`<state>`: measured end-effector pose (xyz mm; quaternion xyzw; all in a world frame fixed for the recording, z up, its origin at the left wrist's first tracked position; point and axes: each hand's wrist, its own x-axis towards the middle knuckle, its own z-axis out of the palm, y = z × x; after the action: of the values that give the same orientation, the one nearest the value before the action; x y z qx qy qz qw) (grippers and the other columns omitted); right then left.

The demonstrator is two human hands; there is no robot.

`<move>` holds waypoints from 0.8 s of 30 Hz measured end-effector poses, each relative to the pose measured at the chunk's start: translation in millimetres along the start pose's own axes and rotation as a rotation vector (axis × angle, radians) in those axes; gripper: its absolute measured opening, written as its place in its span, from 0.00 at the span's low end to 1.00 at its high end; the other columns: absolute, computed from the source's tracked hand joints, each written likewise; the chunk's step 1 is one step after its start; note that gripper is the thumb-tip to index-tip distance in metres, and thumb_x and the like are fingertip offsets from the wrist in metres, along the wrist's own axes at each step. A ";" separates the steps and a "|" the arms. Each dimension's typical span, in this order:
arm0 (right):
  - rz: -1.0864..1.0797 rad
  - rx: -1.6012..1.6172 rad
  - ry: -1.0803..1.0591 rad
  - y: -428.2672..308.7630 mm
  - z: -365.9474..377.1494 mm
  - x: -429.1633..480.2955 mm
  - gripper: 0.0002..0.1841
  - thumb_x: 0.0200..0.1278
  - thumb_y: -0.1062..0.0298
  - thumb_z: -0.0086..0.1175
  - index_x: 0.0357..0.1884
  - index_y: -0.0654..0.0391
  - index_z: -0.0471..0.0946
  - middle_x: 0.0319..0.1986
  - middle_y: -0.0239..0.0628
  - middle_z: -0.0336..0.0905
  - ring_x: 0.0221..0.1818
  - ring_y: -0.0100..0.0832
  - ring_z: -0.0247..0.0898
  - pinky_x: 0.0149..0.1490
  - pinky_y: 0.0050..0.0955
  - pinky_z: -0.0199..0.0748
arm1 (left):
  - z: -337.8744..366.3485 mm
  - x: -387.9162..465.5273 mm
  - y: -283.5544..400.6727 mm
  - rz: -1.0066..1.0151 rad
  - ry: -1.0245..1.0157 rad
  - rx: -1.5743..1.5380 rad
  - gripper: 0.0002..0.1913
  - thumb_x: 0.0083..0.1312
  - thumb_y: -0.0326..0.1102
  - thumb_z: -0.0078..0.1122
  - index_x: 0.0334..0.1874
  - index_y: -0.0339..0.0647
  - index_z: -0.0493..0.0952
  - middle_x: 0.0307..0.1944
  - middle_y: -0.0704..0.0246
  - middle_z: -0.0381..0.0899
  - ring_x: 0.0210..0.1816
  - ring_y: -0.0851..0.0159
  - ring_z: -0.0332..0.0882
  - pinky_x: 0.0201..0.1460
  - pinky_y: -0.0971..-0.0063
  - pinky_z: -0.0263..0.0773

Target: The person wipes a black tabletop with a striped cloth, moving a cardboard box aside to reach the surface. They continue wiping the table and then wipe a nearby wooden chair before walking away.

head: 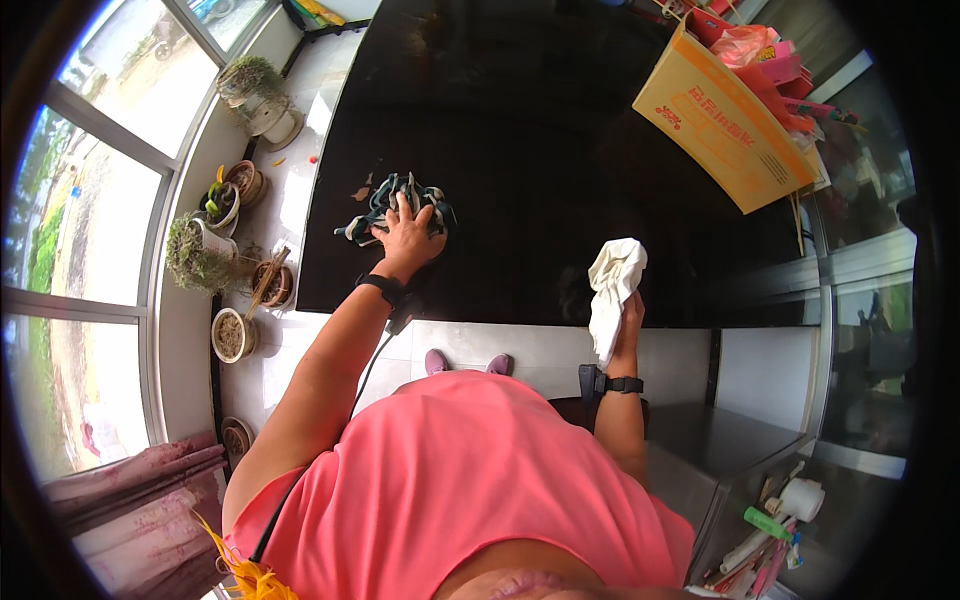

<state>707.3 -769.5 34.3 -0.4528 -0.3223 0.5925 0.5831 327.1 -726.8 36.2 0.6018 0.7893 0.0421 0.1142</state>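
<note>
My left hand [411,238] presses down with spread fingers on a bunched dark green and white striped cloth [391,196], which lies near the left edge of a glossy black table [510,187]. Small brownish scraps or marks [363,189] show on the tabletop just beyond the cloth. At the table's near edge, my right hand [631,319] grips a crumpled white cloth [616,277], which covers part of the fingers. Both wrists wear black straps with small devices.
A cardboard box [720,120] filled with pink and red items stands at the back right of the table. Potted plants [217,251] line the floor below the windows at left. A grey cabinet [697,442] is at my right. A black cable [369,367] hangs by my left forearm.
</note>
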 end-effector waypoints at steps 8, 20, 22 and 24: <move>0.115 -0.063 -0.056 19.1 -11.3 7.1 0.18 0.66 0.59 0.52 0.51 0.61 0.77 0.33 0.30 0.79 0.33 0.21 0.73 0.37 0.21 0.71 | 8.6 -24.4 -67.1 -0.133 0.191 0.052 0.24 0.54 0.49 0.65 0.54 0.58 0.75 0.73 0.57 0.49 0.72 0.40 0.47 0.58 0.22 0.49; -0.268 -1.079 0.121 50.3 -8.6 11.4 0.17 0.60 0.52 0.57 0.29 0.58 0.76 0.22 0.47 0.77 0.25 0.48 0.72 0.33 0.37 0.70 | -1.6 143.8 -146.9 -0.082 0.235 -0.003 0.30 0.54 0.44 0.65 0.62 0.64 0.69 0.74 0.53 0.45 0.66 0.34 0.55 0.56 0.29 0.59; -0.243 -1.089 0.132 45.3 -6.9 12.8 0.17 0.60 0.53 0.56 0.31 0.60 0.77 0.23 0.45 0.77 0.25 0.42 0.72 0.34 0.35 0.70 | -17.9 173.6 -124.4 -0.113 0.098 -0.003 0.30 0.55 0.44 0.63 0.63 0.64 0.69 0.74 0.54 0.46 0.68 0.34 0.52 0.58 0.28 0.55; -0.205 -0.975 0.120 39.2 -5.4 11.4 0.17 0.61 0.56 0.54 0.31 0.63 0.76 0.24 0.46 0.76 0.26 0.40 0.70 0.37 0.34 0.69 | -26.7 192.2 -95.9 -0.097 0.003 0.021 0.34 0.51 0.47 0.63 0.65 0.64 0.67 0.75 0.55 0.45 0.68 0.34 0.52 0.61 0.31 0.55</move>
<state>697.7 -763.4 -5.2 -0.6719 -0.5705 0.2855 0.3763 182.8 -566.6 17.6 0.5640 0.8181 0.0291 0.1084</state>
